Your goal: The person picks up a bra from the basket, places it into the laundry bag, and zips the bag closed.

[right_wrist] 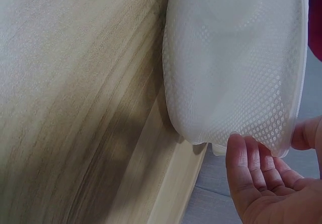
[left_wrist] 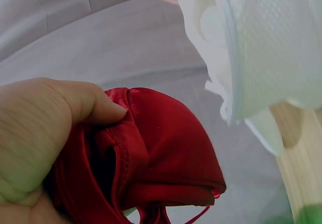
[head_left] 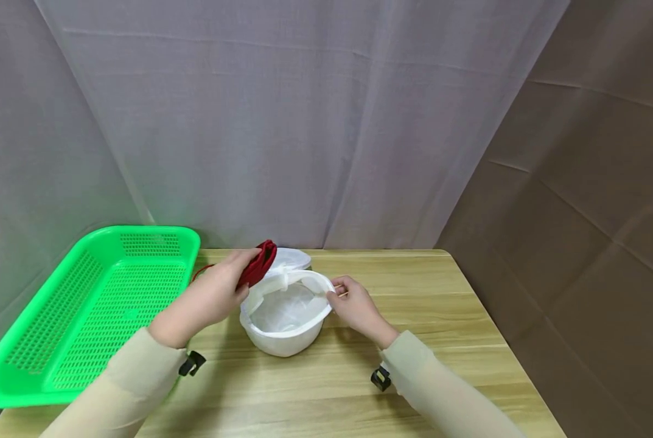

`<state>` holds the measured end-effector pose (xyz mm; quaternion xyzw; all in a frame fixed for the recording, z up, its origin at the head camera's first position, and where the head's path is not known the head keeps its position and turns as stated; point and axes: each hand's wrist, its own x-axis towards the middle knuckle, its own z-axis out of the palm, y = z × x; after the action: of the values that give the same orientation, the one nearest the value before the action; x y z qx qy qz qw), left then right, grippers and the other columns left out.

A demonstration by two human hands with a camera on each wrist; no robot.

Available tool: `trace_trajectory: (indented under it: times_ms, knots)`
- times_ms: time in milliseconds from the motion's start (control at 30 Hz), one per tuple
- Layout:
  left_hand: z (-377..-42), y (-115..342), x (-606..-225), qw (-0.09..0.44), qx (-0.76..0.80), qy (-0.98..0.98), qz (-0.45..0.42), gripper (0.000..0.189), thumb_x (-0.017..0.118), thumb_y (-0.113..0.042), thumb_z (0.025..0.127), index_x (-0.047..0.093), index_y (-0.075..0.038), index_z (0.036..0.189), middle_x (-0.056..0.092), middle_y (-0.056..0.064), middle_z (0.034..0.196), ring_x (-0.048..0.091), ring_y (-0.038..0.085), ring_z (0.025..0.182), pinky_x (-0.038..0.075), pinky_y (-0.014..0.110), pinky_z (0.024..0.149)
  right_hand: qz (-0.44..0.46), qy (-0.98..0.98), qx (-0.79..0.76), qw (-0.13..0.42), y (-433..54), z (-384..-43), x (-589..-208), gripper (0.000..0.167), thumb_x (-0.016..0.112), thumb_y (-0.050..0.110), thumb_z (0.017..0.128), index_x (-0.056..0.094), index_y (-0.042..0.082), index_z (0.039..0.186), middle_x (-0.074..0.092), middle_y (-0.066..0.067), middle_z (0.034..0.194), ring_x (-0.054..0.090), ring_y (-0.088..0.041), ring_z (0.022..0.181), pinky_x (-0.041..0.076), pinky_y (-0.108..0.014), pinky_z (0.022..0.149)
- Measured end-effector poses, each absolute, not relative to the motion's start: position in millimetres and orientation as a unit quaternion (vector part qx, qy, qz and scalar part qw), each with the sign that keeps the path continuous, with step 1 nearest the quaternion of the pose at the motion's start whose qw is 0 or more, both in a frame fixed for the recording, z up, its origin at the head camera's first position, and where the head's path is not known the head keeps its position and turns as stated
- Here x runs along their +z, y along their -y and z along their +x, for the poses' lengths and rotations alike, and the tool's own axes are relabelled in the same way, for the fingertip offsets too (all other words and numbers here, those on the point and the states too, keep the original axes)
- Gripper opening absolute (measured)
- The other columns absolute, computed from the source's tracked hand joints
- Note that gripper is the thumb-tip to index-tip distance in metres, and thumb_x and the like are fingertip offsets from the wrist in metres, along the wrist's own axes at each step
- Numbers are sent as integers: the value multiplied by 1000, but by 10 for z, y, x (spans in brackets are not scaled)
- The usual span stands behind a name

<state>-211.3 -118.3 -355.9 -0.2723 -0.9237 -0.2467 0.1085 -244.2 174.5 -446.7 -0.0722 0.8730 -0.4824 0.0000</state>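
My left hand [head_left: 213,295] holds a folded red satin bra [left_wrist: 171,143] just left of and above a white mesh laundry bag [head_left: 285,344]. The bra's moulded cup points outward, and a thin red strap [head_left: 200,272] hangs from it. Rounded like a bowl, the bag sits on the table with its zippered mouth open upward. Its round lid [head_left: 295,258] is folded back toward the curtain. At the bag's right rim, my right hand [head_left: 359,308] pinches the edge, the thumb on one side and fingers [right_wrist: 240,166] against the mesh outside.
A large green plastic basket [head_left: 192,258] with a perforated floor stands on the left, partly behind my left forearm. The wooden table [head_left: 414,292] extends right and toward me. Grey curtain [head_left: 304,121] hangs behind it, and a brown cloth [head_left: 589,213] covers the right side.
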Motion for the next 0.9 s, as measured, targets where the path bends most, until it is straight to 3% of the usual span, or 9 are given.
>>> trace_trajectory:
  times_ms: [633, 900]
  knots:
    - [-2098, 817, -3780, 121, -248, 911, -306, 61, 69, 4, 79, 48, -4, 135, 60, 11, 111, 61, 25, 98, 52, 40, 83, -74, -875, -479, -3, -1715, -2425, -4465, 24, 63, 8, 91, 61, -2, 113, 61, -8, 91, 61, -14, 70, 53, -27, 58]
    - [-2097, 732, -3860, 96, -251, 909, -317, 62, 71, 5, 78, 49, -6, 135, 61, 11, 112, 60, 25, 99, 51, 39, 85, -86, -870, -485, 7, -1679, -2406, -4438, 26, 63, 9, 91, 60, -3, 114, 62, -10, 92, 62, -15, 69, 53, -28, 58]
